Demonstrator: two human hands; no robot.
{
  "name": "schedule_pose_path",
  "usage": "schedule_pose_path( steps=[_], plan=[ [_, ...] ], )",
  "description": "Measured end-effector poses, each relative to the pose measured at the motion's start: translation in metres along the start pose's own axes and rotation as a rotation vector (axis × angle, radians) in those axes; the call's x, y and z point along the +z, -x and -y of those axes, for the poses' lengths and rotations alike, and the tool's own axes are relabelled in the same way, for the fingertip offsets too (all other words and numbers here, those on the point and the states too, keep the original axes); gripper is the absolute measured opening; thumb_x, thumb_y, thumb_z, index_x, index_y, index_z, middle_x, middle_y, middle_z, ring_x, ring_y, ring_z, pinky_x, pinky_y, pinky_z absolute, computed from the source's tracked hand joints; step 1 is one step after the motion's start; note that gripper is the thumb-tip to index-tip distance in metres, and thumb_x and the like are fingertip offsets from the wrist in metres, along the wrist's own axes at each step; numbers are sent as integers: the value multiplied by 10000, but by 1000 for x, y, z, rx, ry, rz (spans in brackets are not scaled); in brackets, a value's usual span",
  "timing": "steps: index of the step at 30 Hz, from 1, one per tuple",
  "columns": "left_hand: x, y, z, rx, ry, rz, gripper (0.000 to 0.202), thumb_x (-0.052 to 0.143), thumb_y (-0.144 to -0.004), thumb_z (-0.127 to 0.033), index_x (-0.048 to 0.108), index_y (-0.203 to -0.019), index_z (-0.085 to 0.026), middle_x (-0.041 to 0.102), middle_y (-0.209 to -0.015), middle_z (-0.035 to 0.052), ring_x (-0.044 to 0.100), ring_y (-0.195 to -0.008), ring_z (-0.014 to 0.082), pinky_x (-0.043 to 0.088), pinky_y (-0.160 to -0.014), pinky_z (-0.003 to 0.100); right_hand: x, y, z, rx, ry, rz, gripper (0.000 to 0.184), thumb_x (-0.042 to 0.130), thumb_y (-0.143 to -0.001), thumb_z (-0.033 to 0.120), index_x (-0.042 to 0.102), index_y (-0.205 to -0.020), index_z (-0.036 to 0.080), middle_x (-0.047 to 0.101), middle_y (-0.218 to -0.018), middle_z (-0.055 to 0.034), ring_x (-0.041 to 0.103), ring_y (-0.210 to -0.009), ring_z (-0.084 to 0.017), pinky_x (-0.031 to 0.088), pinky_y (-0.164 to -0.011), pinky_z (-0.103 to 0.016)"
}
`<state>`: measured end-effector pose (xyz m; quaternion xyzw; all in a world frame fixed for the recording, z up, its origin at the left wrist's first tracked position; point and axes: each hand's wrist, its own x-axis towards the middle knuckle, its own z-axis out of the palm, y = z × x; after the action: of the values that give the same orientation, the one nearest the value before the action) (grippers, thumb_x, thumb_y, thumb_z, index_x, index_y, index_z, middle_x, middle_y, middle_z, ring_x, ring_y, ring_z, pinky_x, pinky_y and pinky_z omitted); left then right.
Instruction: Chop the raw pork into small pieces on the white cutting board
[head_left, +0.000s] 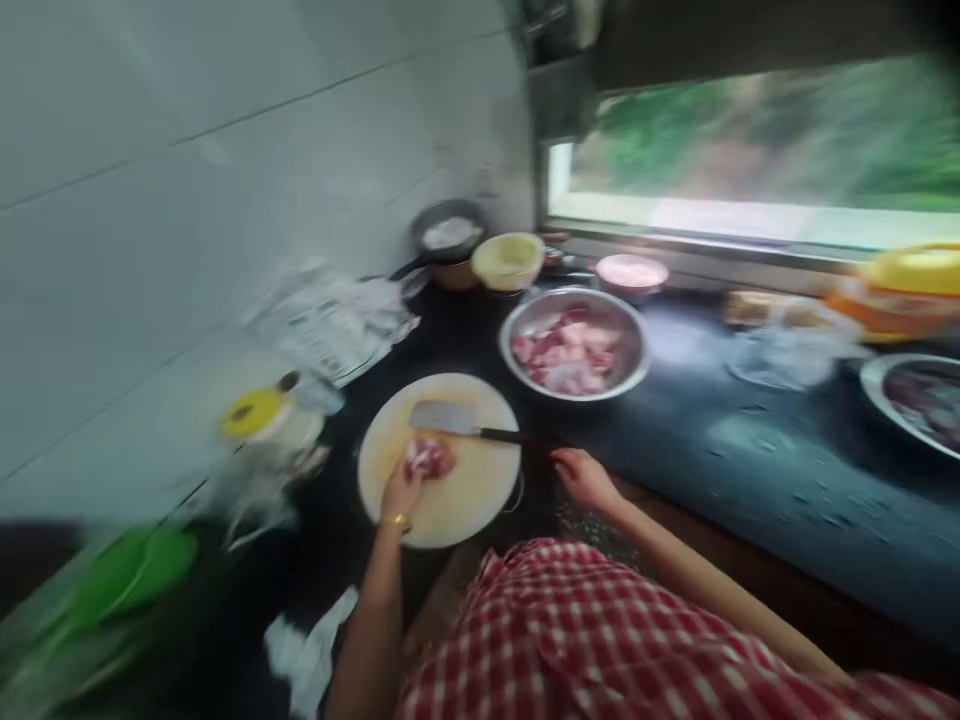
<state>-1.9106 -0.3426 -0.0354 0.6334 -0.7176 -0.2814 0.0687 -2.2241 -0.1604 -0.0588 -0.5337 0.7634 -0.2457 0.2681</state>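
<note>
My left hand (400, 492) rests on a round pale cutting board (465, 500) with its fingers closed on a piece of raw meat (429, 458). A cleaver (450, 418) lies flat on the board just beyond the meat, its dark handle pointing right. My right hand (583, 474) hovers over the dark counter just right of the board, near the cleaver's handle, fingers loosely apart and holding nothing. A steel bowl (634, 372) full of raw meat pieces stands behind the board to the right. The picture is smeared by motion.
A dark pan (448, 232), a yellow bowl (510, 260) and a small pink-lidded dish (631, 272) stand at the back by the window. A yellow-capped bottle (259, 415) and plastic bags sit left. Another steel bowl (877, 385) and a yellow-lidded container (907, 280) are at right.
</note>
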Motion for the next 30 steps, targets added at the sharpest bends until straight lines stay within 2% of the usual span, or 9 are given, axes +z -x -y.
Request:
schedule_pose_path(
  steps=[4, 7, 11, 15, 17, 20, 24, 26, 30],
  plan=[
    [-7, 4, 12, -72, 39, -58, 390, 478, -834, -269, 472, -1203, -144, 572, -1141, 108, 544, -1027, 179, 411, -883, 280, 19, -46, 41, -299, 125, 56, 407, 327, -846, 302, 532, -1180, 190, 450, -1234, -41, 408, -1121, -101, 352, -1020, -252],
    [-6, -6, 11, -24, 26, -105, 292, 482, -820, -264, 547, -1069, -126, 604, -1027, 104, 558, -935, 175, 414, -831, 277, 39, -67, 77, -403, 331, 132, 453, 366, -821, 269, 456, -1259, 202, 356, -1301, -65, 356, -1157, -139, 318, -1039, -284],
    [-4, -19, 12, -5, 96, -102, 191, 533, -785, -286, 589, -876, -127, 614, -857, 70, 554, -793, 153, 413, -740, 259, 61, -92, 103, -341, 593, 215, 516, 318, -817, 195, 334, -1332, 222, 390, -1194, -124, 415, -1033, -140, 372, -923, -280],
    [-4, -29, 12, -161, 304, 8, 332, 642, -687, -380, 569, -874, -116, 607, -820, 63, 548, -703, 138, 414, -647, 241, 73, -108, 113, -257, 730, 219, 530, 259, -828, 197, 264, -1353, 264, 439, -1055, -134, 452, -970, -164, 404, -807, -270],
    [-3, -29, 12, -175, 308, -6, 385, 685, -629, -372, 545, -871, -108, 593, -826, 69, 541, -703, 143, 411, -642, 248, 76, -114, 115, -233, 760, 230, 529, 242, -841, 232, 223, -1368, 275, 446, -1038, -136, 470, -953, -169, 411, -783, -274],
    [1, -27, 16, -93, 348, -59, 351, 692, -606, -304, 521, -854, -125, 574, -798, 43, 522, -698, 133, 404, -657, 251, 78, -120, 119, -193, 767, 260, 526, 229, -862, 310, 166, -1384, 292, 464, -1035, -124, 499, -930, -167, 416, -769, -277],
    [13, -24, 23, -117, 837, 60, 356, 683, -573, -195, 539, -891, -127, 593, -786, 27, 539, -695, 120, 423, -673, 241, 69, -121, 124, -202, 694, 273, 487, 238, -866, 351, 250, -1347, 281, 521, -995, -78, 538, -846, -127, 404, -734, -224],
    [19, -21, 22, -152, 1027, 119, 325, 670, -577, -206, 552, -867, -121, 608, -794, 37, 558, -714, 124, 437, -691, 243, 59, -115, 129, -195, 619, 244, 454, 240, -867, 340, 317, -1310, 275, 551, -971, -52, 547, -793, -95, 382, -701, -182],
    [25, -10, 10, -212, 1291, 5, 436, 653, -624, -335, 478, -977, -147, 606, -925, 59, 594, -764, 137, 472, -691, 256, 29, -90, 145, -188, 388, 78, 458, 257, -869, 450, 430, -1232, 230, 594, -875, -20, 538, -719, -49, 325, -640, -130]
  ],
)
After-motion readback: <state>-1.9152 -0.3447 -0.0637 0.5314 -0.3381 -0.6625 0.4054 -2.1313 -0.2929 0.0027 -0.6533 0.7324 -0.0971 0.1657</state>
